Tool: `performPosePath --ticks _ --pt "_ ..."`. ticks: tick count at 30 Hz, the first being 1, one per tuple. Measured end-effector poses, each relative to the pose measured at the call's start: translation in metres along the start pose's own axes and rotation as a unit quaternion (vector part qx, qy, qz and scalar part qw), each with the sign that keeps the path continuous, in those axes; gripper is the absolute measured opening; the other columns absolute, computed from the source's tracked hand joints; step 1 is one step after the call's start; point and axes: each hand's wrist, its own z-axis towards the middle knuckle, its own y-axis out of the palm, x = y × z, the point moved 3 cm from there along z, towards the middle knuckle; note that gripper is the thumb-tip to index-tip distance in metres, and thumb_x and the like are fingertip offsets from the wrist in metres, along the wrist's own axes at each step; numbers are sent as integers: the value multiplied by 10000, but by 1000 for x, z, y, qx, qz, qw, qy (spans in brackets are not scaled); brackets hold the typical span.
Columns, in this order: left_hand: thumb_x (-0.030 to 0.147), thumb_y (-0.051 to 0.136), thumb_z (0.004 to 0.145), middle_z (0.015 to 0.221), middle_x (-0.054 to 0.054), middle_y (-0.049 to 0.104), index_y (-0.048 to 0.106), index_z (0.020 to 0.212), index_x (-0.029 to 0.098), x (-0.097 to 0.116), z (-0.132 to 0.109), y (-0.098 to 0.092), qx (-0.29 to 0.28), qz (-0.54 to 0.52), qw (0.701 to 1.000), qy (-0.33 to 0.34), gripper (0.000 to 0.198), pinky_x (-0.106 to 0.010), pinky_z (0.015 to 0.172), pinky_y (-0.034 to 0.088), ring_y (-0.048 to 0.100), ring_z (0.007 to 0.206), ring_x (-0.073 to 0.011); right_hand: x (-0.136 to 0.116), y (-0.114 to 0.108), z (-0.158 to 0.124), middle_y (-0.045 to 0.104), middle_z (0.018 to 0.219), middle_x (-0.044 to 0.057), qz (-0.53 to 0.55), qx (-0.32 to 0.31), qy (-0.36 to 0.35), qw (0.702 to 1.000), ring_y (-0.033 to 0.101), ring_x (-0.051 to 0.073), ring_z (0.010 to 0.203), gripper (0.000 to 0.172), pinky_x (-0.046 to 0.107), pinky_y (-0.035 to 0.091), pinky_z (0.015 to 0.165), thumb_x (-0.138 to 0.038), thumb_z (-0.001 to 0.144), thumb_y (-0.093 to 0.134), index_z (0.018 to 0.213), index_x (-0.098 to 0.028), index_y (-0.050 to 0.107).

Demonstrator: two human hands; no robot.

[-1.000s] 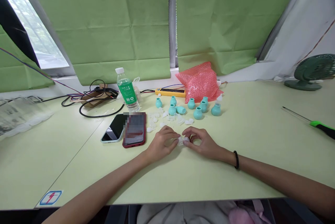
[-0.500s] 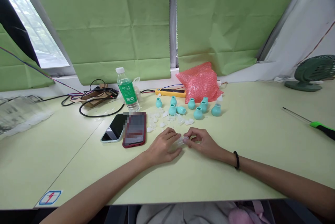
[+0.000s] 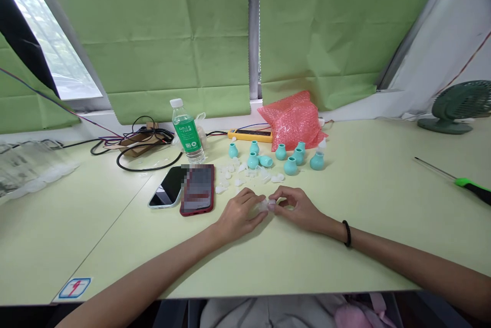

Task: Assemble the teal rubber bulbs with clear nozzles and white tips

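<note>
Between my two hands, low over the table, is a small translucent plastic piece [image 3: 261, 206]; its exact kind is hard to make out. My left hand [image 3: 240, 214] curls around its left side, thumb and fingers closed on it. From the right, my right hand [image 3: 295, 207] pinches its other end between thumb and fingertips. Just beyond my hands lie several loose translucent white pieces [image 3: 238, 182]. Behind these are several small turquoise vases [image 3: 290, 166], mostly upright, with one turquoise vase [image 3: 265, 161] on its side.
Left of my hands lie a red-cased phone [image 3: 197, 200] and another phone [image 3: 165, 190]. A water bottle [image 3: 187, 136], cables [image 3: 153, 167], a yellow meter [image 3: 251, 135] and a pink bubble-wrap bag [image 3: 297, 123] line the back. A screwdriver [image 3: 470, 187] and green fan [image 3: 456, 108] are right.
My left thumb has closed in toward the fingers and the plastic piece. My right hand keeps its pinch, almost unmoved; the things on the table stay in place.
</note>
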Motion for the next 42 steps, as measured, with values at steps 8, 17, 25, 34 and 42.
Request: performPosePath --ticks 8,17,25,34,42 --pt "221 506 697 605 -44 553 545 790 115 0 0 2 8 37 999 12 146 -240 518 457 490 635 -141 -10 -15 5 550 893 54 -66 78 -72 992 532 146 760 330 296 484 671 -252 690 559 990 -189 436" --pt "210 490 711 753 -47 560 514 887 130 -10 0 -2 8 -62 992 -111 194 -204 541 480 514 676 -116 37 -67 25 450 1037 96 -339 250 9 907 483 220 837 543 317 445 559 -362 633 559 1095 -184 336" --pt "275 404 792 958 -44 540 445 1068 197 -6 2 -5 -63 -86 976 -188 290 -252 639 472 527 713 -117 47 -69 26 482 922 71 -368 252 36 894 489 231 859 277 328 438 588 -339 683 494 920 -196 472" --pt "265 455 765 795 -21 518 430 1077 179 -9 5 -7 -29 -194 951 -240 324 -206 590 451 496 705 -109 -6 -25 8 542 879 48 -266 88 -177 944 528 161 773 264 282 437 648 -158 650 496 898 -200 415" --pt "294 480 748 823 -55 578 527 1026 132 -4 6 -4 -120 -285 919 -244 326 -234 606 441 507 688 -125 -4 -9 -1 548 715 26 -336 59 -212 916 515 140 657 185 238 401 552 -142 653 472 834 -175 470"
